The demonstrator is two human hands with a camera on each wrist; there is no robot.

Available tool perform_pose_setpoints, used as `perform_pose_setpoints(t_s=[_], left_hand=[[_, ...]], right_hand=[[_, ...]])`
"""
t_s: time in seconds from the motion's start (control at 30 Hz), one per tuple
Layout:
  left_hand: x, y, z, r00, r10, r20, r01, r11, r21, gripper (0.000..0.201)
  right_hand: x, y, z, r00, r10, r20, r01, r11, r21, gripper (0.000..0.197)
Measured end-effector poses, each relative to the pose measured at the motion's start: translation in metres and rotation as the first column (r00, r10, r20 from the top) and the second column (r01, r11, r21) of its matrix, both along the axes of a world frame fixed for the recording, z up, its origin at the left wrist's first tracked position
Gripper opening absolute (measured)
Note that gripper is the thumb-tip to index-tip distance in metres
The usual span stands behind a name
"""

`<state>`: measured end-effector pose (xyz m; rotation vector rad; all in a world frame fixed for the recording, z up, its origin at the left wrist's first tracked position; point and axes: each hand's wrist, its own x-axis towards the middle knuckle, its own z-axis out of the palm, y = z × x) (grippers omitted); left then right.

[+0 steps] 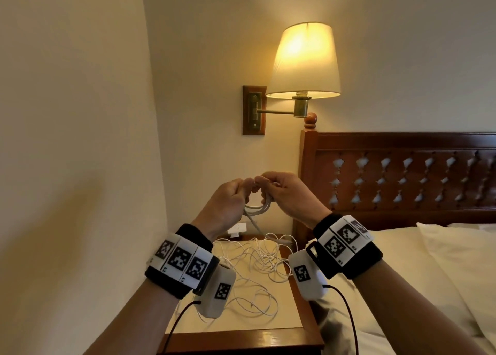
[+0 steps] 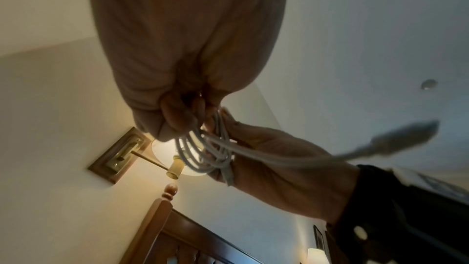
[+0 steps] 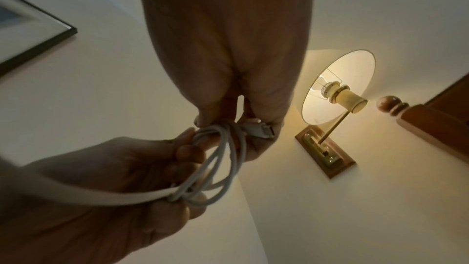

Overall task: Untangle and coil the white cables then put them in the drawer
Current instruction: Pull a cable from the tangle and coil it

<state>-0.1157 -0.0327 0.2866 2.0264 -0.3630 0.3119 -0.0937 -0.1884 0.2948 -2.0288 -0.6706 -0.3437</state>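
Observation:
Both hands are raised above the nightstand and hold one small coil of white cable [image 1: 259, 207] between them. My left hand [image 1: 230, 196] pinches the coil's top, seen closer as the coil [image 2: 203, 152] hanging from curled fingers. My right hand [image 1: 281, 191] grips the other side, and the coil [image 3: 218, 160] has its connector plug [image 3: 259, 129] tucked under the right fingers. A loose tail [image 1: 255, 224] runs down from the coil to the tangled white cables [image 1: 257, 269] that lie spread on the nightstand top [image 1: 268, 319]. No drawer shows in any view.
A lit wall lamp [image 1: 304, 62] hangs just above and behind the hands. A wooden headboard [image 1: 402, 172] and a bed with white sheets [image 1: 429, 274] fill the right. A bare wall [image 1: 80, 140] closes the left. A white socket plate [image 1: 237, 228] sits behind the nightstand.

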Motion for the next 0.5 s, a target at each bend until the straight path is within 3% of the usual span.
perform_pose_setpoints(t_s=[0.13,0.3,0.4,0.5], left_hand=[[0.004,-0.001,-0.006,0.999,0.045,0.001,-0.044,0.989,-0.144,0.037],[0.011,0.001,-0.005,0.996,0.063,-0.06,-0.08,0.928,-0.364,0.037],[0.017,-0.001,-0.005,0.994,0.07,-0.089,-0.102,0.896,-0.432,0.037],[0.021,-0.003,-0.009,0.992,0.076,-0.102,-0.114,0.885,-0.451,0.037]], right_hand=[[0.003,-0.007,-0.003,0.999,0.019,0.035,-0.02,0.999,0.047,0.027],[-0.015,-0.013,-0.028,0.98,0.001,0.201,-0.013,0.998,0.06,0.051],[-0.025,-0.01,-0.048,0.924,-0.001,0.383,-0.03,0.997,0.077,0.031],[-0.032,-0.006,-0.056,0.904,0.016,0.427,-0.086,0.985,0.146,0.016]])
